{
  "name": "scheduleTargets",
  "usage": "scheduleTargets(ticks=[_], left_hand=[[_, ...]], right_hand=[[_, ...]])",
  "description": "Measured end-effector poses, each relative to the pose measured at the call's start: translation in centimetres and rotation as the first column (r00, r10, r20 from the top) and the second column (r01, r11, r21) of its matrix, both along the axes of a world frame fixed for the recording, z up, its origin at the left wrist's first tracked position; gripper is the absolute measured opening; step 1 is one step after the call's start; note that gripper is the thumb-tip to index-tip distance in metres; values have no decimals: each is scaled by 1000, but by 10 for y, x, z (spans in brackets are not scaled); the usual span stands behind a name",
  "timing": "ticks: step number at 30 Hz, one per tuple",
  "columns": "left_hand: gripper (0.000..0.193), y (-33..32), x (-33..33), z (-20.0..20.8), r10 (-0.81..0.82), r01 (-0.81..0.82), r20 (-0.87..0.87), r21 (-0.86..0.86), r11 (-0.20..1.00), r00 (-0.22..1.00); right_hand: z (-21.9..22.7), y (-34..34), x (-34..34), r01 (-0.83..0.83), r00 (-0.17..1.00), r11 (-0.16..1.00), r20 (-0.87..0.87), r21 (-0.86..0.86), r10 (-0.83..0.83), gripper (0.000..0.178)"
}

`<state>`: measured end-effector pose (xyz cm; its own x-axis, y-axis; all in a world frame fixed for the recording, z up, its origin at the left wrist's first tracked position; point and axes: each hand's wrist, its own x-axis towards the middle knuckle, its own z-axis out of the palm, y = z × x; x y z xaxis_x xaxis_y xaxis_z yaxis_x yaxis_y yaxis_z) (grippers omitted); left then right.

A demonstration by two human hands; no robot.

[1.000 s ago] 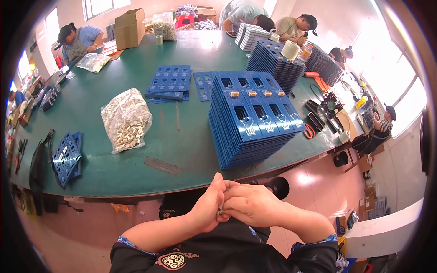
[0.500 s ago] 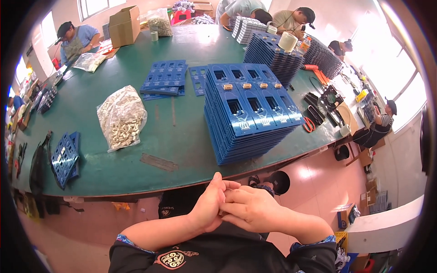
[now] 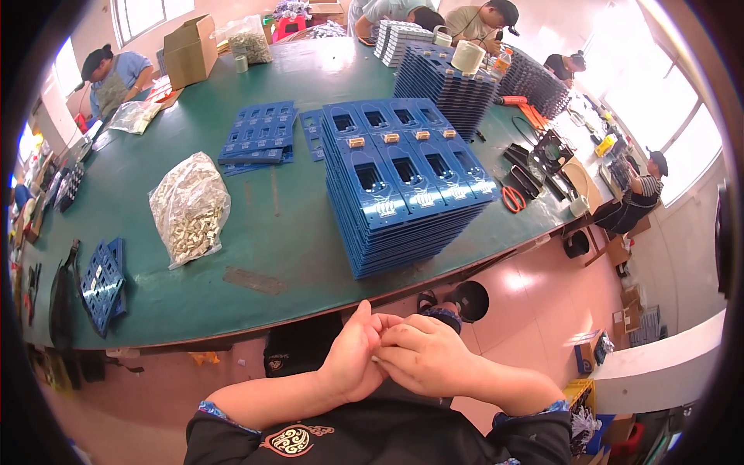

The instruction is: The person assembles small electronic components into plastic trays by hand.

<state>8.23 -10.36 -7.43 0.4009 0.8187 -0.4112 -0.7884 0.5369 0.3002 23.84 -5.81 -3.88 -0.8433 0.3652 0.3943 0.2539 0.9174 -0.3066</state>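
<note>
My left hand (image 3: 353, 353) is cupped with its thumb pointing up, just before the table's near edge. Over its palm lies my right hand (image 3: 426, 353), fingers bent and pressed together. A tiny pale spot shows by the right fingertips; whatever the hands enclose is mostly hidden. Beyond them, on the table, stands a tall stack of blue circuit boards (image 3: 403, 186). Its top board bears a row of small cream connectors (image 3: 391, 139). To the left, a clear plastic bag (image 3: 190, 205) of similar small cream parts lies on the table.
The green table (image 3: 256, 221) also carries a lower pile of blue boards (image 3: 260, 132), a taller stack (image 3: 446, 89), red-handled scissors (image 3: 512, 198) and a few tilted boards (image 3: 102, 283) at left. Several people work around it. A black bucket (image 3: 469, 301) stands on the floor.
The view has shifted slightly, so the table's things appear further left. My hands stay together, and the right fingers have moved a little over the left palm.
</note>
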Motion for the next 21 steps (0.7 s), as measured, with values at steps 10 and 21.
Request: scheduleTargets(ticks=[10, 21], left_hand=[[27, 6, -4, -8, -227, 268, -212, 187, 945, 951], [21, 16, 4, -12, -239, 291, -208, 271, 918, 949]], right_hand=[[14, 25, 31, 107, 990, 951, -60, -290, -129, 11], [10, 30, 48, 122, 987, 967, -79, -226, -143, 12]])
